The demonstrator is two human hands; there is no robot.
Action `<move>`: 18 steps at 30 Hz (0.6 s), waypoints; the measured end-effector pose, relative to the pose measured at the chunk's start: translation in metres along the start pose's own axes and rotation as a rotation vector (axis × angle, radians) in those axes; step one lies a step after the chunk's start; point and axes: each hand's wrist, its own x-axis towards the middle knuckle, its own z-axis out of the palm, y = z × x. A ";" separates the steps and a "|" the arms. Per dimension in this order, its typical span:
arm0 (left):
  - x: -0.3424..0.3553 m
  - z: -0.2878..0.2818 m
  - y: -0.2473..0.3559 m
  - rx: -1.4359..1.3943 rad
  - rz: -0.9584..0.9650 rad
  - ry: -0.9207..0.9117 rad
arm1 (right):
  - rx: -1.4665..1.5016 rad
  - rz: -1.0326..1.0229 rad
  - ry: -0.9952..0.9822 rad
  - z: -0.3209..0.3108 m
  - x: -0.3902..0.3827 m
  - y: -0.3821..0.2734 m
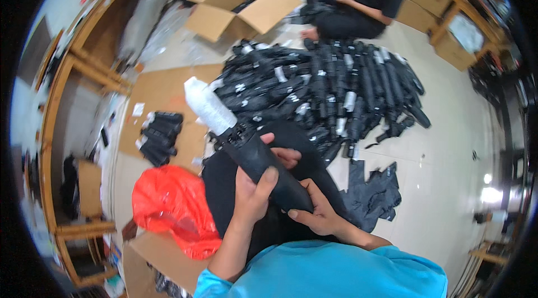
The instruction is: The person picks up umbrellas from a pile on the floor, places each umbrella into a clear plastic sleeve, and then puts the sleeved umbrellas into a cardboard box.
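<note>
Across my lap lies a black folding umbrella (260, 161), tilted with its handle end up and to the left. White wrapping (208, 106) covers that handle, and dark rib ends show just below it. My left hand (253, 190) is closed round the middle of the umbrella, thumb on top and fingertips showing on the far side. Around the lower end, my right hand (318, 211) is closed with its thumb along the side. Beyond my knees spreads a large pile of black folded umbrellas (319, 82), several with white wrapping or tags.
Several short black rolls (159, 138) lie on a cardboard sheet (188, 79) to the left. Nearer are a red plastic bag (174, 203) and an open carton (140, 250). Black cloth (372, 197) lies right. Another person (364, 1) sits beyond, near an open box (224, 4).
</note>
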 end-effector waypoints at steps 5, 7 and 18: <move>-0.017 -0.014 0.012 -0.090 -0.065 0.166 | -0.117 0.137 -0.141 0.019 0.007 0.004; -0.026 -0.020 0.012 -0.072 -0.095 0.206 | -0.231 0.064 -0.180 0.021 0.013 0.000; -0.067 -0.052 0.027 0.319 -0.506 -0.281 | -0.146 -0.283 0.336 0.018 0.082 -0.033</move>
